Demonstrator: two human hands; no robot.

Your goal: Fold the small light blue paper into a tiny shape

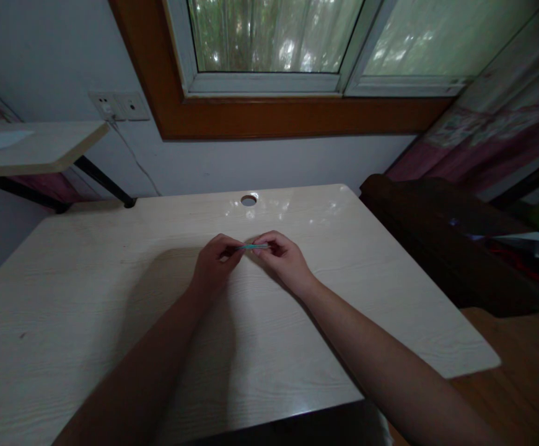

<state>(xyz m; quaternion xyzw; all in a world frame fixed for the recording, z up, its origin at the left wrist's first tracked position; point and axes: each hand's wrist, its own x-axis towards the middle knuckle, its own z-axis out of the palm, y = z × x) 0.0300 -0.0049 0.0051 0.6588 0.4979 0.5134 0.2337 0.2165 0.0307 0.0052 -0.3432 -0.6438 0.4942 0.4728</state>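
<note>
A slim thing with a teal stripe (253,246) spans level between my two hands above the pale wood-grain table (279,347). It could be a thin stick or a flat piece seen edge-on; I cannot tell which. My left hand (215,260) pinches its left end between thumb and fingers. At the right end, my right hand (286,259) grips it the same way, with fingertips covering part of it. Both forearms reach in from the lower edge of the view, and a broad shadow lies left of my left hand.
A round cable hole (248,201) sits near the table's back edge. At left, a raised shelf (41,145) stands on black legs. A cord (134,158) hangs from a wall socket (118,106). Dark brown furniture (418,241) stands beyond the right edge, below a curtain (474,124).
</note>
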